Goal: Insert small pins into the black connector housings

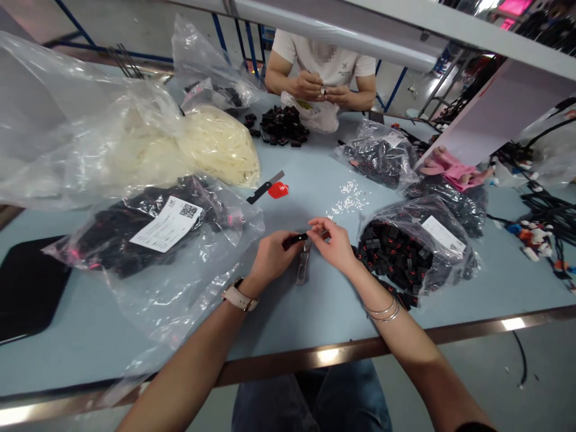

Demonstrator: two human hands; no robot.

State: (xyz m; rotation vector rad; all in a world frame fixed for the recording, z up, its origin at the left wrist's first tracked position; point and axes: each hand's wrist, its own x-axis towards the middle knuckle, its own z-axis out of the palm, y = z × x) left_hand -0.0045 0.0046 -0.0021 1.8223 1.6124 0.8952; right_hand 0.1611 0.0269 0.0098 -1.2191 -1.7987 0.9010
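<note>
The left hand (271,257) and the right hand (332,243) meet just above the table (288,324), close together, and both pinch a small black connector (295,240) between their fingertips: the left hand holds its near end, and the right hand's thumb and forefinger close on its far end. Directly under the hands, a narrow grey metal tool (303,267) lies flat on the table. Just to the right of the right hand sits an open clear bag of black connectors (405,252) with a white label, some pieces spilling out toward the right wrist, which wears thin bangles (384,311). To the left of the left hand, whose wrist carries a watch (238,296), lies a larger clear bag of black parts (148,234) with a printed QR label. Beyond the hands, farther across the table, are a scatter of tiny white pieces (351,197), a small red part (278,189) and a black and grey blade-like tool (265,187) just beside it. Farther still, a heap of loose black connectors (282,126) lies in front of another person's hands (321,91), which are together on something small. Well off to the left beyond the bags rests a bag of pale cream strands (216,144).
</note>
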